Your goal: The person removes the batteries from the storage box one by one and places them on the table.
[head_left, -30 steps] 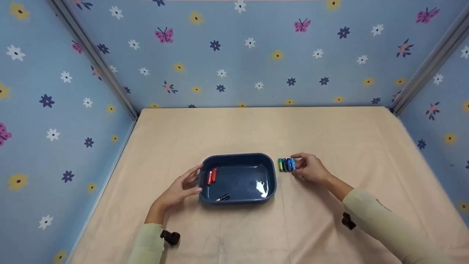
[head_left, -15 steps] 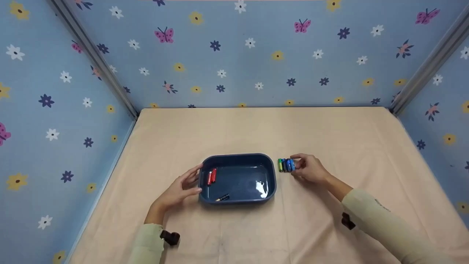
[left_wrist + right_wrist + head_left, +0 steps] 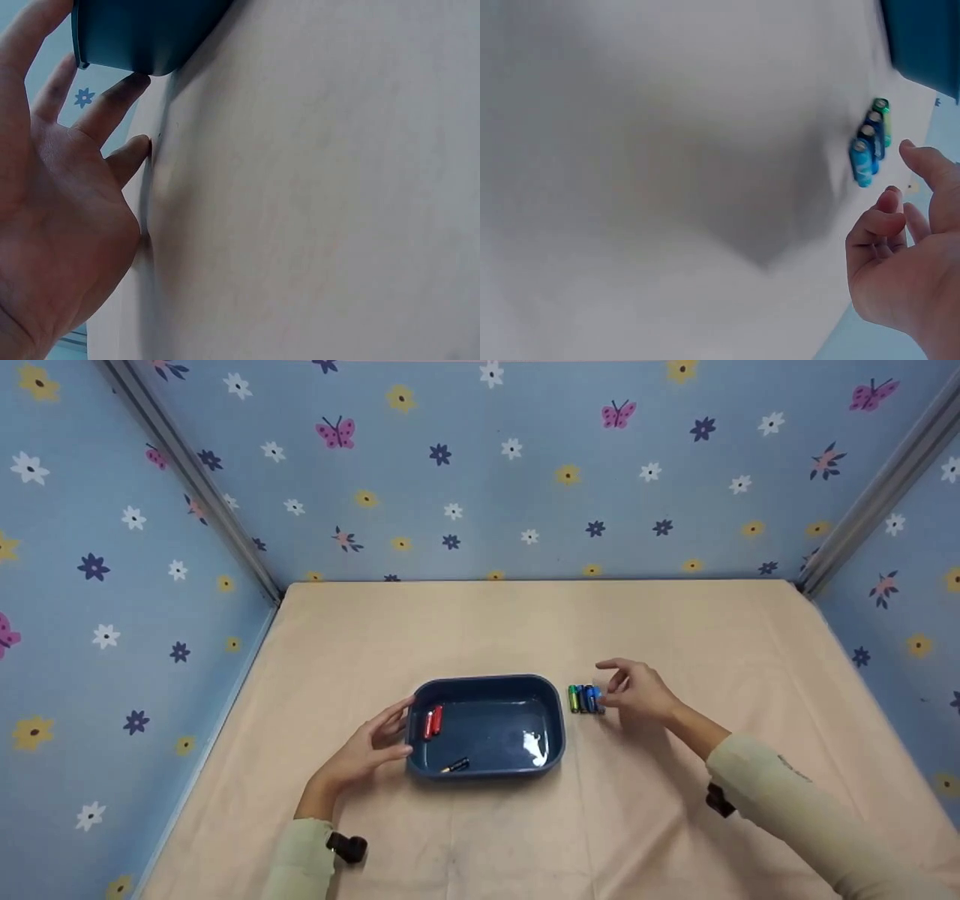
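Note:
A dark blue tray (image 3: pixel 487 774) stands on the cloth with two red batteries (image 3: pixel 433 723) at its left side and a black battery (image 3: pixel 457 765) near its front wall. My left hand (image 3: pixel 364 750) touches the tray's left end, fingers and thumb spread; the left wrist view shows fingers against the tray (image 3: pixel 142 37). Right of the tray lie several batteries side by side, a green one (image 3: pixel 574 699) at the left and blue ones (image 3: pixel 861 163) at the right. Just right of them my right hand (image 3: pixel 637 690) holds nothing, its index finger and thumb apart, other fingers bent.
A beige cloth (image 3: pixel 510 840) covers the table. Blue flowered panels (image 3: pixel 495 472) stand behind it and at both sides, with grey posts (image 3: pixel 187 472) at the corners.
The right hand has let go of the batteries' right end and lifted slightly, its index finger and thumb moving apart. The left hand and the tray stay in place.

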Demonstrator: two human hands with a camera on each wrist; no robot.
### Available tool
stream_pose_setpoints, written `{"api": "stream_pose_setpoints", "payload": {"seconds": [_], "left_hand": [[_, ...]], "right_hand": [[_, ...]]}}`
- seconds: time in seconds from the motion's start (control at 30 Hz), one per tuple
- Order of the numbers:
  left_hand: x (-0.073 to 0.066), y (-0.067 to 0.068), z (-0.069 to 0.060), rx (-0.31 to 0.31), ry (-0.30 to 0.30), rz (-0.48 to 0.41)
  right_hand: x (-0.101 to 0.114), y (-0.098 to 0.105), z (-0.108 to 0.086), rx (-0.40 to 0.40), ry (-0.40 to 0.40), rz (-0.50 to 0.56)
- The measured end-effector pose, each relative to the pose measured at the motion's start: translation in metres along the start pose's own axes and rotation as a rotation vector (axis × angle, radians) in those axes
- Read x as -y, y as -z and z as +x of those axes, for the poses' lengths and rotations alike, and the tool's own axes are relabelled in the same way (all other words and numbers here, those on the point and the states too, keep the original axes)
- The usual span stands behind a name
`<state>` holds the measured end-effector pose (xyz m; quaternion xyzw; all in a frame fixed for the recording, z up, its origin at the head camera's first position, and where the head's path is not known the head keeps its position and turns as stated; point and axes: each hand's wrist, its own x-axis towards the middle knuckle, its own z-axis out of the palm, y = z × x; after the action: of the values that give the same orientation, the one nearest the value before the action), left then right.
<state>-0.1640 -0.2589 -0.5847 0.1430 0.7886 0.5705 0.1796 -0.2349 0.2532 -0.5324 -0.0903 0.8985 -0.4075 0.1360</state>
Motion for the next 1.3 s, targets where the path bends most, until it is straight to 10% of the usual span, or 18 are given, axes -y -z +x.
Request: {"api": "stream_pose_setpoints", "payload": {"seconds": [0.4,0.63,1.3], "left_hand": [[0.001,0.001,0.0,0.006,0.005,-0.041],[0.0,0.002,0.0,-0.005,0.002,-0.023],[0.002,0.001,0.001,-0.004,0.002,-0.009]], "right_hand": [[0.009,-0.002,0.01,-0.081,0.141,-0.051],[0.025,-0.003,0.03,0.093,0.329,-0.1],[0.08,-0.025,0.055,0.261,0.37,-0.146]]}}
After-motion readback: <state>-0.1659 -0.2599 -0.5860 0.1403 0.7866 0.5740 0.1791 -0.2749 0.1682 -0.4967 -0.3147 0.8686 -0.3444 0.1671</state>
